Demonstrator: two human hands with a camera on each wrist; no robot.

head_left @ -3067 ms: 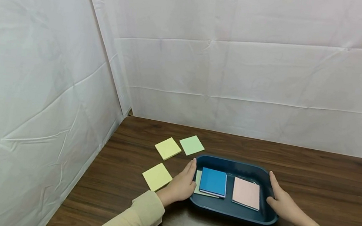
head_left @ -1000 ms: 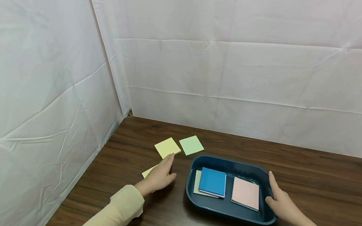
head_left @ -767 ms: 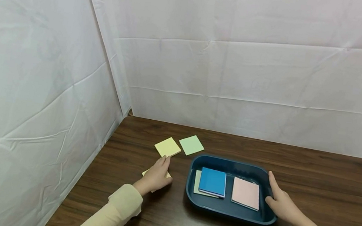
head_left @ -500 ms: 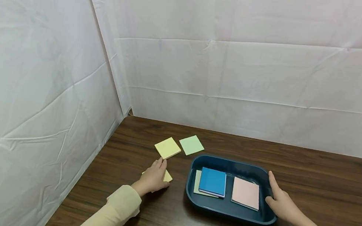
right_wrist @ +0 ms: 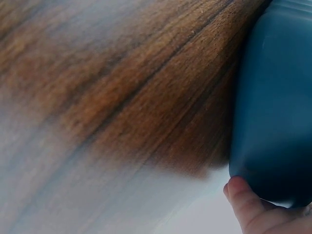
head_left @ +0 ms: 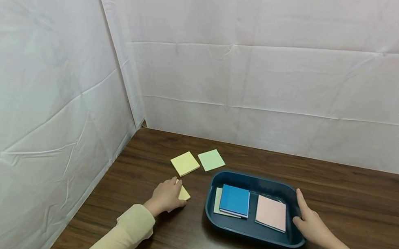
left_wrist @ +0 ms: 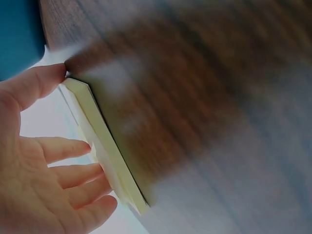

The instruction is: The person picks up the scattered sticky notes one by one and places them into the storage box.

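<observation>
White sheet walls, dark wood table [head_left: 342,198]. Left hand [head_left: 165,196] covers near yellow sticky pad [head_left: 184,194], thumb and fingers curled round its edges, pad tipped up off the wood in the left wrist view. Right hand [head_left: 311,225] rests fingers straight on blue tray [head_left: 251,233] right wall. Tray holds blue pad [head_left: 235,200] and pink pad [head_left: 271,213]. Second yellow pad [head_left: 184,163] and green pad [head_left: 211,160] lie beyond the left hand.

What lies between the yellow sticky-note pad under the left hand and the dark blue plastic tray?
Only bare brown wooden table separates the yellow sticky-note pad from the dark blue plastic tray, as the head view shows.
</observation>
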